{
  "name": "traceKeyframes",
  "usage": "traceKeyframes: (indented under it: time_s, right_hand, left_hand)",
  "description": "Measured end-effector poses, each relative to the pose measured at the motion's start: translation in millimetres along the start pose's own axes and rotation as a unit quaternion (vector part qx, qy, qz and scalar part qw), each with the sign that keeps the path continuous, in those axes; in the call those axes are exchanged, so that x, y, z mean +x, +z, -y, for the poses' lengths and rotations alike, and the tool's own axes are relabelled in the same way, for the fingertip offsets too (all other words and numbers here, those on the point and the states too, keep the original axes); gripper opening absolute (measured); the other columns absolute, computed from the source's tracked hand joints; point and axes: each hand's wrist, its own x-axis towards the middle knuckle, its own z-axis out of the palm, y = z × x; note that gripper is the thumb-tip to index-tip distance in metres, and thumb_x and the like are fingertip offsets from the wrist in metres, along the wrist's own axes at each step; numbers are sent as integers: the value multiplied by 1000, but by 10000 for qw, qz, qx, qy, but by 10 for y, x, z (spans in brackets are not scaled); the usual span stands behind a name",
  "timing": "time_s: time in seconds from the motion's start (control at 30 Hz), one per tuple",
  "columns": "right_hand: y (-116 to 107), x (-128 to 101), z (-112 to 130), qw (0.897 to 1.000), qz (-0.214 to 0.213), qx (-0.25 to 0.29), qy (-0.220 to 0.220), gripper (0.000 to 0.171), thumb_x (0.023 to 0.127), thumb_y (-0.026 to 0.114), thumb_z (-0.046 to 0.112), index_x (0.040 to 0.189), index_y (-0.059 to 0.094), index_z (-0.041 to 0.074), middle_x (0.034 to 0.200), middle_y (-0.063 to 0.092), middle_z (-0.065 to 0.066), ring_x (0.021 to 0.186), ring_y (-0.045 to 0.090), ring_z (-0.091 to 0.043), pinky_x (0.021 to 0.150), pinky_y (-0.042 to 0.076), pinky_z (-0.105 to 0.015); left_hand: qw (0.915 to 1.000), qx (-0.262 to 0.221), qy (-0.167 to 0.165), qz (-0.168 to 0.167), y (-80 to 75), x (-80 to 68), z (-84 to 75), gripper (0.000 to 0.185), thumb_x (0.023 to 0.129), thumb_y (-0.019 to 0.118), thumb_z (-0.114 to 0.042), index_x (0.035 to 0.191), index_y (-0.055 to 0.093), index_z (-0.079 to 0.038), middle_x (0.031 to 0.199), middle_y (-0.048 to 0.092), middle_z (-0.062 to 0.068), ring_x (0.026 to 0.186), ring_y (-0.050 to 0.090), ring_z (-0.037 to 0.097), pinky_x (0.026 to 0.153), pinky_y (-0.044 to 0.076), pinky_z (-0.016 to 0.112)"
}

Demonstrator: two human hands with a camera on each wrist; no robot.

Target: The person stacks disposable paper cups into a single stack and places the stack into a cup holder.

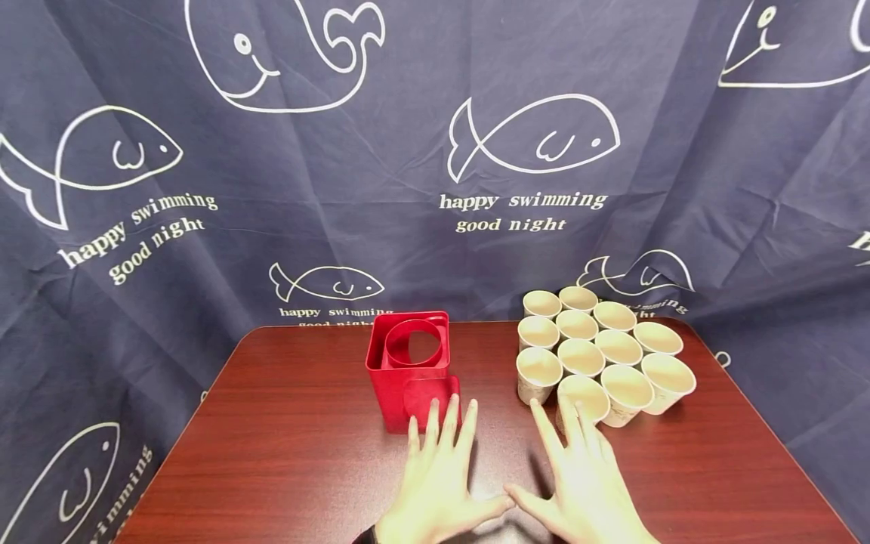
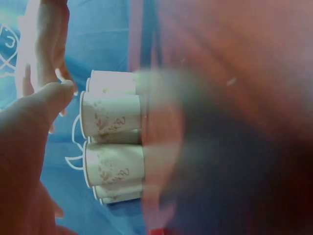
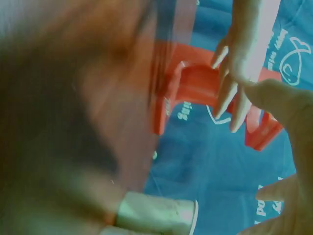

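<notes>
left hand (image 1: 435, 483): fingers spread flat, holding nothing | right hand (image 1: 578, 483): same | paper cups (image 1: 601, 359): cluster just beyond right fingertips | red holder (image 1: 411, 366): just beyond left fingertips | tip: likely pinch nearest cup by its wall, lift straight.

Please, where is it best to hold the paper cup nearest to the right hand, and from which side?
Probably grip the nearest paper cup around its side wall below the rim, coming from the front, where the right hand lies open. It stands upright, and other cups crowd its back and sides.

Glossy wood-grain table (image 1: 285, 446) — matt paper cups (image 1: 598, 355), red plastic holder (image 1: 408, 370).
</notes>
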Motion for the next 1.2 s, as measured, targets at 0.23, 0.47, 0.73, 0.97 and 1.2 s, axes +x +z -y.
traceKeyframes:
  time_s: [0.23,0.47,0.73,0.97,1.2]
  right_hand:
    - [-124,114,-200,9990,-365,242,35,106,79,63,80,152,46,5,150,45,-27,141,39,-47,93,46,-69]
    - [-197,197,-404,9953,-823,483,134,96,87,51,80,138,55,-1,141,48,-30,136,42,-50,100,36,-67]
    - [-263,212,-584,9948,-892,465,150,89,85,60,71,136,56,-1,123,54,-25,122,48,-44,92,42,-60]
    - [-287,195,-679,9963,-727,176,422,92,72,74,60,139,52,1,129,51,-25,120,50,-43,72,50,-70]
    - [-216,99,-765,9962,-529,16,698,95,64,83,53,139,54,4,136,53,-25,120,50,-50,63,47,-76]
  left_hand:
    - [9987,-499,-95,32,63,354,-71,123,74,64,-85,165,20,-14,170,24,16,155,20,46,118,29,71]
    - [9899,-1413,-51,-115,220,769,-103,121,75,78,-70,163,22,-7,167,29,18,153,22,51,117,33,68]
    - [9847,-1728,-191,-148,339,1077,-150,119,76,77,-68,164,21,-11,166,34,13,153,31,43,117,36,64]
    - [9631,-2677,-286,35,341,1270,-195,113,77,81,-60,162,25,-10,159,44,10,140,51,31,110,49,52]
    - [9483,-3173,-107,-21,381,1410,-251,110,76,87,-49,160,29,-8,146,56,14,130,57,33,107,51,49]
